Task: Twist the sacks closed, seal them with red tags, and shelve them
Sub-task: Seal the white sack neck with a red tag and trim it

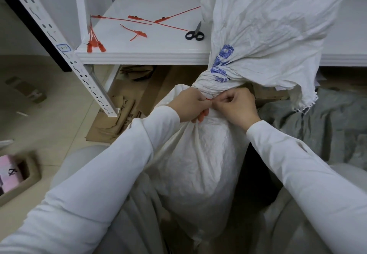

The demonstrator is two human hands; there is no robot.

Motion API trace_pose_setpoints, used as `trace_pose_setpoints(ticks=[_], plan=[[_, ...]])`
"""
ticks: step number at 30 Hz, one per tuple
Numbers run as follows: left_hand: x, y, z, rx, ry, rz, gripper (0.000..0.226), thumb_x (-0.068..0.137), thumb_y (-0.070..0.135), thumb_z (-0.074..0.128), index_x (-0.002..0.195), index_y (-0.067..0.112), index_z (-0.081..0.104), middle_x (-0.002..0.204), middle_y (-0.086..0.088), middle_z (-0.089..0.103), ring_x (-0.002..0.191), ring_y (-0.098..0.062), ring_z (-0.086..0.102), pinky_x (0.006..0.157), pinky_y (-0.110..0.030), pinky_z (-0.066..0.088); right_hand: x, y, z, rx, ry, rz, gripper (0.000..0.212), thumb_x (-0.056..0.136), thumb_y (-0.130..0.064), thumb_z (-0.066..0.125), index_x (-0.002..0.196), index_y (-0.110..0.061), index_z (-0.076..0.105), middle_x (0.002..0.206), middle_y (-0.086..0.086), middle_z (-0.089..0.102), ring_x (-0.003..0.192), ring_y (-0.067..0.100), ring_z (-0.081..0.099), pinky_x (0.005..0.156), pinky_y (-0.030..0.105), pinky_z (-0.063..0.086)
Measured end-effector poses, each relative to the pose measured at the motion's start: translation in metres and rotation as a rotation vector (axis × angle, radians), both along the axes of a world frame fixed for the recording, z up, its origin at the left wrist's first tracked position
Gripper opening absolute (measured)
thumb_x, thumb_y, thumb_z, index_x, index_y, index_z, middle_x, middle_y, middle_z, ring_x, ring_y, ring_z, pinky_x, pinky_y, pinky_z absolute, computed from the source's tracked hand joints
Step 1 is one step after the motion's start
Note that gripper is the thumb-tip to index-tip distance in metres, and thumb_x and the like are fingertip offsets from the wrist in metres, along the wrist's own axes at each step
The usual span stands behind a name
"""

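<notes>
On the white metal shelf (158,55) lie spare red tags (139,33), some hanging bunched off its left corner, and black-handled scissors (195,34) with blades pointing away. Below, the left hand (188,106) has its fingers curled, pinching a thin red plastic seal tag (208,99) at the twisted neck of the white woven sack (198,164). The right hand (234,107), just beside it, pinches the same tag. The sack stands upright between the person's knees, its long axis running up and away, and its loose blue-printed mouth flares up to the right over the shelf edge.

Post label (63,47) reads roughly "1-1"; blue print (223,59) on sack (268,25) illegible.
</notes>
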State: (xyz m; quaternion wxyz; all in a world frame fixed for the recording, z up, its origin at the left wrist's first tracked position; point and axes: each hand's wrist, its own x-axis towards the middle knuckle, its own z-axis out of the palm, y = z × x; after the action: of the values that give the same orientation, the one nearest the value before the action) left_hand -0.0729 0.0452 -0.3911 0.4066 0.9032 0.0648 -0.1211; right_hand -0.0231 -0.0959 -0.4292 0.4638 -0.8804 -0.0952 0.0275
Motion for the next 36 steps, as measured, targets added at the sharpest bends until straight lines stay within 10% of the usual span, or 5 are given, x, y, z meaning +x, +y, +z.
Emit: trace_pose_setpoints(ticks=[8,14,22,36], plan=[[0.000,0.027,0.016,-0.051,0.124,-0.072,0.032,0.098,0.020,0.050,0.073,0.008,0.067,0.066,-0.001,0.071,0.044,-0.012,0.056,0.046,-0.017,0.042,-0.019,-0.005,0.009,-0.131,-0.230,0.023,0.020,0.065,-0.032,0.083,0.060,-0.030,0.063,0.061,-0.012,0.065,0.061,0.006,0.061,0.069,0.029,0.054],[-0.008,0.042,0.013,0.042,-0.108,-0.139,0.017,0.075,0.004,0.076,0.089,0.011,0.069,0.073,-0.002,0.070,0.052,-0.001,0.058,0.056,-0.013,0.047,-0.026,-0.007,0.015,-0.106,-0.383,0.111,0.017,0.068,-0.019,0.077,0.069,-0.030,0.064,0.067,-0.013,0.064,0.058,0.009,0.058,0.068,0.035,0.055],[-0.013,0.036,0.007,0.173,-0.411,-0.274,0.016,0.077,0.034,0.078,0.088,0.023,0.073,0.069,0.011,0.063,0.058,0.003,0.052,0.062,-0.024,0.045,-0.031,-0.006,0.022,0.044,-0.420,0.087,0.022,0.075,-0.008,0.072,0.076,-0.029,0.066,0.063,-0.019,0.060,0.055,0.009,0.056,0.061,0.018,0.046],[-0.030,0.088,0.046,-0.351,-0.384,0.060,0.036,0.091,0.038,0.059,0.096,0.005,0.070,0.082,-0.004,0.070,0.070,-0.021,0.062,0.064,-0.027,0.050,-0.017,0.056,0.099,-0.037,-0.518,0.193,0.015,0.068,-0.010,0.059,0.069,-0.022,0.068,0.052,-0.010,0.053,0.053,0.005,0.051,0.060,0.023,0.045]])
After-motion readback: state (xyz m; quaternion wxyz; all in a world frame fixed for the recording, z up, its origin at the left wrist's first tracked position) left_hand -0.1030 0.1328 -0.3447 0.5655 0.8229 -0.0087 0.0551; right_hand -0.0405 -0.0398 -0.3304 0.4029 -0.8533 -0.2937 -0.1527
